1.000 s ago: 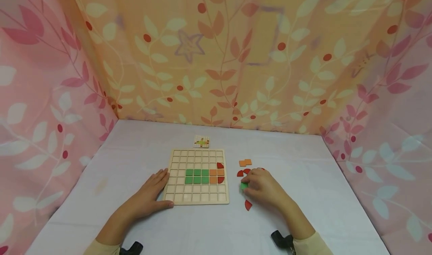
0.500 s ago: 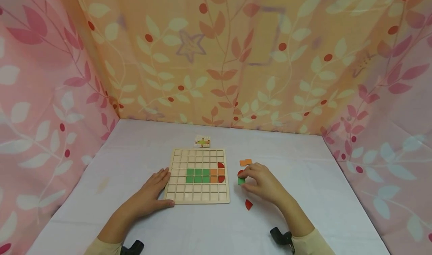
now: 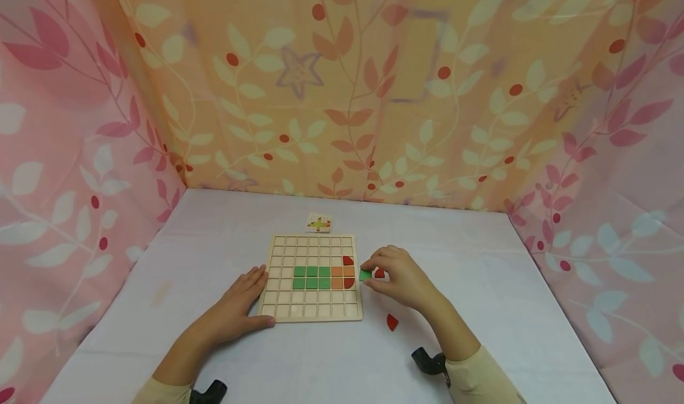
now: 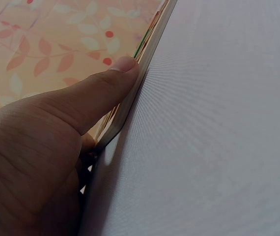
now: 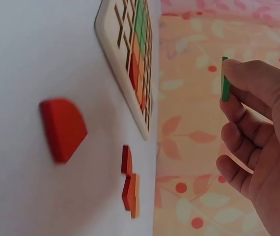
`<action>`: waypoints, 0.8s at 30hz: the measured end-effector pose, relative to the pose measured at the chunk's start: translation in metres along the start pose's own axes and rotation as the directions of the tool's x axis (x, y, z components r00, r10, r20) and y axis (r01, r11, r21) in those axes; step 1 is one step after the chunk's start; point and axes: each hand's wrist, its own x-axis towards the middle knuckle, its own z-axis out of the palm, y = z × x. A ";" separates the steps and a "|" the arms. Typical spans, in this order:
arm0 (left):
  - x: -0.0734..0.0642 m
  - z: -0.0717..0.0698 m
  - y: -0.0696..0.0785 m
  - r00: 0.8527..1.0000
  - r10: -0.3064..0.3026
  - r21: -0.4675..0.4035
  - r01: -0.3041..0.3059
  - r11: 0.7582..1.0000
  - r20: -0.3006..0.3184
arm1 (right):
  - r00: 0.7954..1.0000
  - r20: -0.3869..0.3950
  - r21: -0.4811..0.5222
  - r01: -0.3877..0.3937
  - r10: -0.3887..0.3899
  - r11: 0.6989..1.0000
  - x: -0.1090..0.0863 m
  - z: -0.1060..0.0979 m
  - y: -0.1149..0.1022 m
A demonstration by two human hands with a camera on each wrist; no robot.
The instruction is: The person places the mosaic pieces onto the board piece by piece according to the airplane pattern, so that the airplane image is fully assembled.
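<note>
Between thumb and fingertips my right hand [image 3: 403,276] pinches a green square tile [image 3: 366,274], just off the right edge of the wooden grid board [image 3: 310,313]. The right wrist view shows this tile edge-on, raised above the white cloth. My left hand [image 3: 235,309] rests at the board's left side with fingers extended, its thumb [image 4: 105,86] on the near edge. On the board, two rows of green tiles [image 3: 312,277] adjoin orange tiles [image 3: 336,277] at the right, with red quarter-round tiles [image 3: 348,261] at the right end.
A loose red quarter-round piece [image 3: 392,322] lies right of the board, and another [image 3: 379,272] shows behind my right fingers. Orange tiles [image 5: 136,196] beyond are hidden by my hand in the head view. A small pattern card [image 3: 318,223] lies behind the board.
My right hand has lifted the green tile from among the loose pieces and carried it left and away from me, up to the board's right edge. The left hand has stayed in place.
</note>
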 end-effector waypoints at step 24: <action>0.001 0.001 -0.003 1.000 0.016 0.002 -0.016 1.000 -0.005 | 0.997 0.028 0.040 0.071 -0.072 0.997 0.051 0.031 -0.043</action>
